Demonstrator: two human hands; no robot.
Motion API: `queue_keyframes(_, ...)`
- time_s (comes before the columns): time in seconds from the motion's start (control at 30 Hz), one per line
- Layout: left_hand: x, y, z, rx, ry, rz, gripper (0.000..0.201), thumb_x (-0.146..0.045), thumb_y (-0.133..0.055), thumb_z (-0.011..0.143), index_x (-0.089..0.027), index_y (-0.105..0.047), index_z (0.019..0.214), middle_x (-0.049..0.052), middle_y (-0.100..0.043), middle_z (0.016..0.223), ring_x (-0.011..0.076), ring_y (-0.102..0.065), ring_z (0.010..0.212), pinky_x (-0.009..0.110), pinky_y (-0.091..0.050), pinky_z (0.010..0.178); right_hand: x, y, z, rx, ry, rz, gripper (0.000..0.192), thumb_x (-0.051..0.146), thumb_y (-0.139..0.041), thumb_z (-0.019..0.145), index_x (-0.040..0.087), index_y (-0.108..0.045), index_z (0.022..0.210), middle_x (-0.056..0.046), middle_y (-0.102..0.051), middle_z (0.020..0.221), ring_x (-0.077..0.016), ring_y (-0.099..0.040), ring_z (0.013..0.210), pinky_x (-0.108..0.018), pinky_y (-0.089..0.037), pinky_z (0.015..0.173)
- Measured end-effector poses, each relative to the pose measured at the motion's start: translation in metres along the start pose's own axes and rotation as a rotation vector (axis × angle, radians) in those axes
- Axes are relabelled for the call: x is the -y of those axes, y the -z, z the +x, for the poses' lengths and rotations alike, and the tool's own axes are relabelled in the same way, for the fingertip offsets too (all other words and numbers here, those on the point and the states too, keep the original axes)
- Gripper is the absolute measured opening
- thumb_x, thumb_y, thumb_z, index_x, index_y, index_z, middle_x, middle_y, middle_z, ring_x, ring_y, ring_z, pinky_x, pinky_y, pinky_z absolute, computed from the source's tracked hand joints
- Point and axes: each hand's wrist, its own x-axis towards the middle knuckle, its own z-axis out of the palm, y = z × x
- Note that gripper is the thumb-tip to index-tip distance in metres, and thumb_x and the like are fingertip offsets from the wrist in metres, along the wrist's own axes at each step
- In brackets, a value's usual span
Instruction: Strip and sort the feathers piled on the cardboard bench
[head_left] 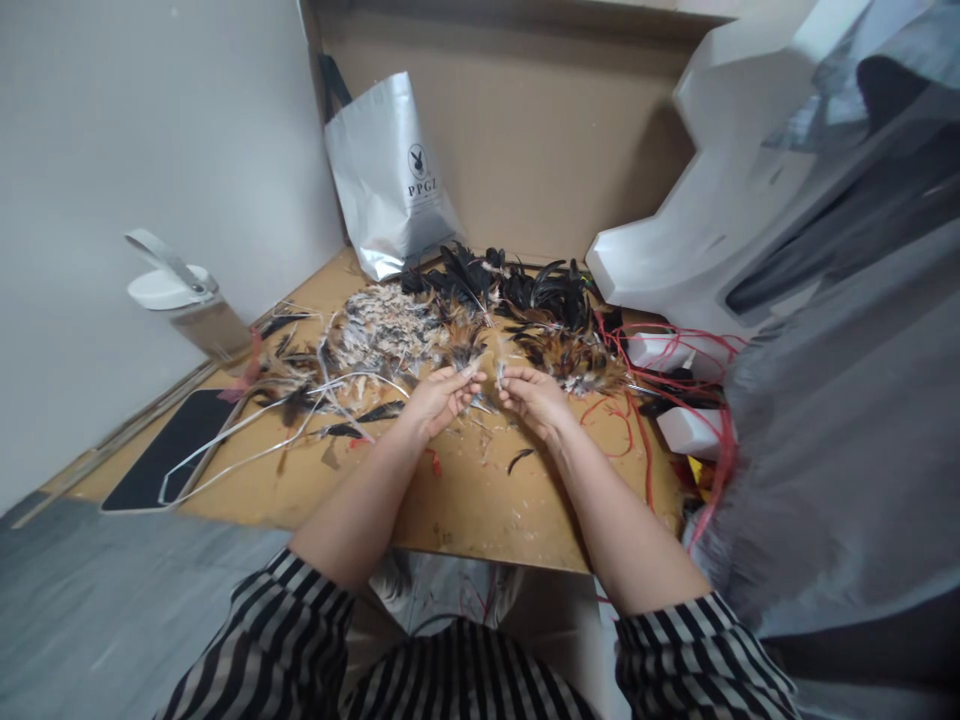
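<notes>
Fingers (469,376) of the left hand (439,398) are pinching together on a small feather (489,372), and the right hand (534,395) is gripping the same feather with its fingertips closed. Both hands are meeting just above the wooden table (480,505), at the near edge of the feather pile (465,315). Red cords (637,400) are lying to the right. A silver bag (390,180) is standing behind the pile, and a white-lidded jar (184,300) is sitting to the left.

Left hand (439,397) and right hand (534,395) pinched, fingertips close.
</notes>
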Motion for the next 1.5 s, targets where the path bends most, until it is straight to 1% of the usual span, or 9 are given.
queue_keyframes(0.27, 0.001, -0.001, 0.0, 0.003, -0.009, 0.047, 0.009, -0.014, -0.065, 0.069, -0.008, -0.061, 0.074, 0.009, -0.068, 0.08, 0.0052, -0.058, 0.056, 0.013, -0.044, 0.049, -0.002, 0.001, 0.001, -0.031, 0.004, -0.053, 0.017, 0.021, -0.069, 0.055, 0.014, -0.055, 0.061, -0.001, -0.06, 0.052, -0.0085, -0.057, 0.048, -0.016, -0.044, 0.043)
queue_keyframes(0.43, 0.003, -0.007, -0.002, -0.035, -0.198, 0.325, 0.016, -0.025, -0.067, 0.066, -0.009, -0.065, 0.071, 0.008, -0.068, 0.074, 0.0072, -0.057, 0.055, 0.016, -0.042, 0.049, -0.011, 0.005, 0.004, -0.029, 0.103, -0.324, 0.016, 0.025, -0.066, 0.057, 0.015, -0.056, 0.063, 0.003, -0.056, 0.048, -0.0076, -0.049, 0.041, -0.018, -0.037, 0.041)
queue_keyframes(0.53, 0.003, -0.009, -0.004, -0.003, -0.28, 0.476, 0.019, -0.029, -0.067, 0.066, -0.01, -0.066, 0.068, 0.007, -0.067, 0.068, 0.0078, -0.055, 0.051, 0.018, -0.041, 0.05, -0.012, 0.004, 0.003, 0.002, 0.222, -0.49, 0.021, 0.027, -0.067, 0.057, 0.014, -0.062, 0.073, 0.0, -0.062, 0.06, -0.0081, -0.051, 0.049, -0.02, -0.04, 0.051)
queue_keyframes(0.63, 0.003, -0.009, -0.005, 0.027, -0.29, 0.517, 0.02, -0.031, -0.066, 0.067, -0.012, -0.067, 0.068, 0.006, -0.066, 0.064, 0.0078, -0.053, 0.049, 0.02, -0.041, 0.05, -0.005, 0.0, 0.0, -0.043, 0.325, -0.41, 0.026, 0.032, -0.068, 0.059, 0.015, -0.065, 0.078, -0.002, -0.066, 0.074, -0.0107, -0.056, 0.064, -0.024, -0.043, 0.065)
queue_keyframes(0.77, 0.001, -0.009, -0.007, 0.025, -0.253, 0.511, 0.02, -0.032, -0.064, 0.068, -0.012, -0.067, 0.069, 0.006, -0.065, 0.061, 0.0073, -0.052, 0.047, 0.019, -0.039, 0.048, 0.006, -0.005, -0.008, -0.078, 0.368, -0.307, 0.025, 0.035, -0.07, 0.059, 0.017, -0.067, 0.076, -0.002, -0.066, 0.077, -0.0122, -0.057, 0.069, -0.027, -0.042, 0.071)
queue_keyframes(1.0, 0.003, -0.011, -0.009, 0.124, -0.219, 0.565, 0.021, -0.033, -0.065, 0.068, -0.012, -0.067, 0.068, 0.005, -0.063, 0.057, 0.0074, -0.052, 0.046, 0.018, -0.037, 0.046, -0.002, -0.009, -0.01, -0.009, 0.32, -0.314, 0.027, 0.041, -0.07, 0.058, 0.017, -0.057, 0.057, 0.002, -0.055, 0.054, -0.0098, -0.048, 0.052, -0.024, -0.039, 0.054)
queue_keyframes(1.17, 0.005, -0.011, -0.009, 0.114, -0.149, 0.503, 0.022, -0.033, -0.067, 0.066, -0.011, -0.067, 0.067, 0.005, -0.063, 0.056, 0.007, -0.052, 0.046, 0.018, -0.038, 0.046, -0.011, -0.011, -0.007, -0.028, 0.264, -0.148, 0.029, 0.04, -0.071, 0.057, 0.017, -0.053, 0.059, 0.004, -0.052, 0.054, -0.0087, -0.046, 0.05, -0.022, -0.038, 0.05)
queue_keyframes(1.33, 0.008, -0.009, -0.008, 0.115, -0.102, 0.44, 0.023, -0.033, -0.067, 0.066, -0.011, -0.066, 0.066, 0.006, -0.062, 0.055, 0.0071, -0.052, 0.046, 0.017, -0.038, 0.046, -0.013, -0.014, -0.008, -0.036, 0.235, -0.132, 0.032, 0.042, -0.07, 0.056, 0.017, -0.049, 0.059, 0.004, -0.05, 0.051, -0.0081, -0.045, 0.048, -0.02, -0.035, 0.046)
queue_keyframes(1.5, 0.01, -0.007, -0.007, 0.147, -0.07, 0.418, 0.025, -0.034, -0.067, 0.065, -0.009, -0.067, 0.071, 0.009, -0.066, 0.067, 0.0092, -0.058, 0.054, 0.017, -0.042, 0.05, -0.017, -0.013, -0.007, 0.025, 0.227, -0.064, 0.032, 0.038, -0.071, 0.057, 0.017, -0.047, 0.056, 0.006, -0.048, 0.049, -0.0068, -0.043, 0.046, -0.02, -0.035, 0.047)
